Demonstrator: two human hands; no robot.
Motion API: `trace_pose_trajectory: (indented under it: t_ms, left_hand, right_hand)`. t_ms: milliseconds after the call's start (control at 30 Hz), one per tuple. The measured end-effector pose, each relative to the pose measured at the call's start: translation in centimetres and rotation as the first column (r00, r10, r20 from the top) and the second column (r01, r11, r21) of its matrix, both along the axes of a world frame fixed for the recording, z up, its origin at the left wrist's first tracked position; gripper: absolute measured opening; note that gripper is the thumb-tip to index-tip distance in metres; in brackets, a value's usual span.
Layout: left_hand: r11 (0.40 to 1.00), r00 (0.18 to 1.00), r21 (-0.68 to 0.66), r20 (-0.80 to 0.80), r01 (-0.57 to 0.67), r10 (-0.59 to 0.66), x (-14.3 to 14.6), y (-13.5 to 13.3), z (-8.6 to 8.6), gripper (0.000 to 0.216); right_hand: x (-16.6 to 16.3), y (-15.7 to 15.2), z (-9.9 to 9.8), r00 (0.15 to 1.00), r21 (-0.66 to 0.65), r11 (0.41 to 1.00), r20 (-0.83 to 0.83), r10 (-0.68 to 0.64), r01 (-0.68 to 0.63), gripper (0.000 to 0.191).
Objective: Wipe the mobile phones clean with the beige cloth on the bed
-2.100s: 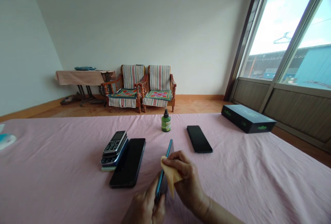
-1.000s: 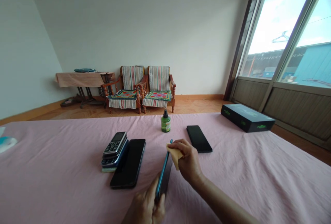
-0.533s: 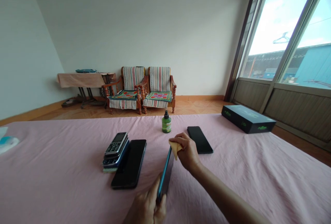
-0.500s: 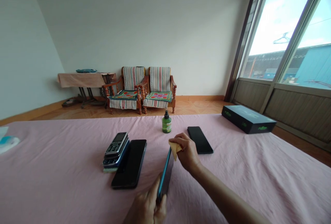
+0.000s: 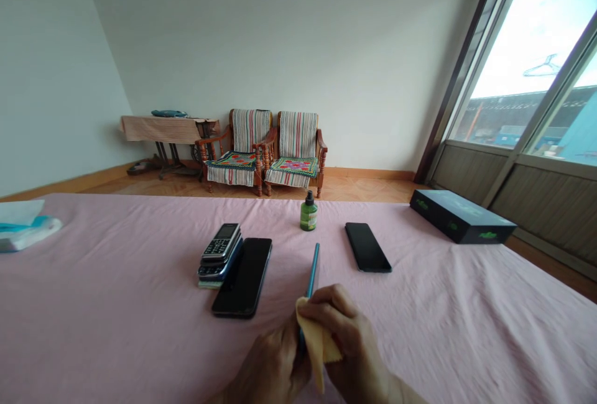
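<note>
Edge-on to the camera stands a blue-edged phone (image 5: 313, 270), its lower part gripped by my left hand (image 5: 274, 360). My right hand (image 5: 347, 335) pinches a yellow cloth (image 5: 318, 343) and presses it against the phone's near end, close to my left fingers. The cloth's lower corner hangs down and hides part of the phone. To the left, a large black phone (image 5: 243, 276) lies face up beside a small stack topped by a silver keypad phone (image 5: 222, 242). Another black phone (image 5: 368, 247) rests face up to the right.
A green spray bottle (image 5: 308, 212) stands upright at mid-table. A black box (image 5: 461, 214) sits at the far right, and a pack of tissues (image 5: 28, 230) at the left edge. The pink cloth (image 5: 140, 304) has wrinkles. Two chairs (image 5: 298, 149) stand beyond the table.
My right hand has slid the yellow cloth from the phone's far end down to its near end, beside my left hand. The view has shifted slightly left.
</note>
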State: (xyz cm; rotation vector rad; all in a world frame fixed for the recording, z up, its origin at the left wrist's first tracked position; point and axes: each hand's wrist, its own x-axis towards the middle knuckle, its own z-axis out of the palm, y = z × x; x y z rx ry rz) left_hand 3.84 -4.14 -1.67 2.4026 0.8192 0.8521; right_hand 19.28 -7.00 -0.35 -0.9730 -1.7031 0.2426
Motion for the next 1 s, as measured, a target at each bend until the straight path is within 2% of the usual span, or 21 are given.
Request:
trace_pose_trajectory:
  t_ms: [133,233,333,433,533,600,767,1000]
  left_hand:
    - [0.989,0.992,-0.071,0.016,0.128,-0.127,-0.1,-0.2,1.6,0.019]
    - [0.993,0.993,-0.025,0.015,0.118,-0.118,-0.3,0.0,1.0,0.018]
    - [0.992,0.999,0.122,0.039,-0.021,0.016,-0.6,0.5,-0.9,0.039]
    - [0.949,0.998,0.310,0.029,-0.061,0.055,-0.7,0.9,-2.9,0.060]
    - [0.909,0.997,0.410,0.043,-0.073,0.060,-0.5,1.3,-4.0,0.066]
    - [0.890,0.995,0.447,0.065,-0.096,0.074,-0.4,1.5,-4.2,0.066]
    - [0.913,0.994,0.398,-0.023,-0.087,0.104,-0.8,1.5,-3.7,0.066]
    - [0.929,0.991,0.346,0.022,-0.128,0.128,-0.8,1.2,-3.4,0.046]
  right_hand:
    - [-0.1,-1.4,-0.6,0.993,-0.009,0.994,0.050,0.108,-0.108,0.042]
    - [-0.1,-1.0,-0.6,0.988,-0.018,0.990,0.068,0.140,-0.139,0.042]
    - [0.3,0.9,-0.5,0.999,-0.051,0.998,-0.013,-0.041,0.040,0.032]
    - [1.3,3.9,-0.2,0.979,-0.071,0.979,-0.061,-0.195,0.191,0.030]
    - [2.6,6.8,0.2,0.960,-0.081,0.961,-0.075,-0.271,0.265,0.029]
    - [3.1,8.2,0.5,0.949,-0.137,0.948,-0.100,-0.300,0.286,0.029]
    - [3.6,10.1,0.2,0.936,-0.263,0.918,-0.114,-0.334,0.296,0.024]
    - [4.2,10.3,-1.6,0.928,-0.361,0.869,-0.024,-0.371,0.338,0.025]
